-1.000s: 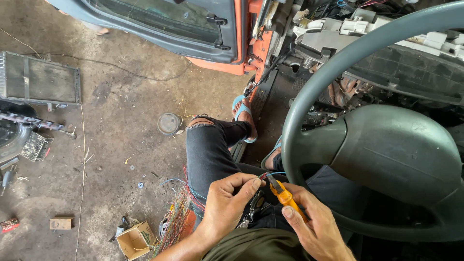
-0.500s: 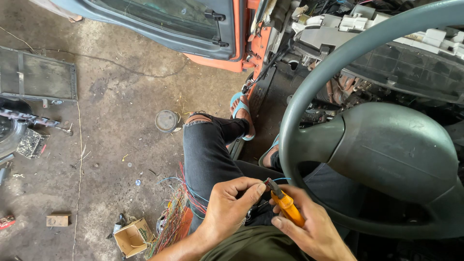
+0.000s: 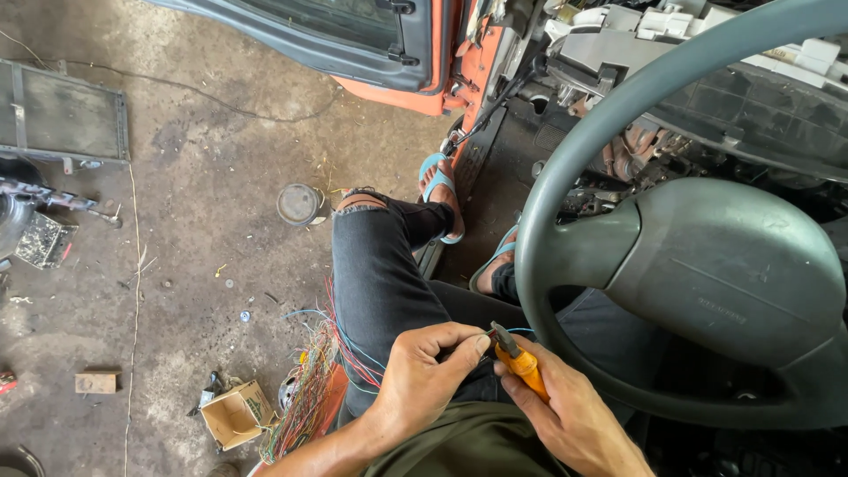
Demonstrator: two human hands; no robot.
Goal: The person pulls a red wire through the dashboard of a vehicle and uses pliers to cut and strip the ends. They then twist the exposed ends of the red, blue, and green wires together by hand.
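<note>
Right hand [image 3: 570, 415] grasps orange-handled pliers [image 3: 519, 359]; left hand [image 3: 428, 371] pinches a thin wire [image 3: 508, 331] at the plier tip, below the steering wheel [image 3: 565, 256].

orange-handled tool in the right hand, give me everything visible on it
The orange-handled tool looks like small pliers or cutters: dark metal jaws at the tip, orange plastic-looking grips. It lies tilted, tip pointing up-left toward the left hand, just below the steering wheel rim. The right hand wraps the grips, hiding their ends. Whether the jaws pinch a wire cannot be told.
</note>
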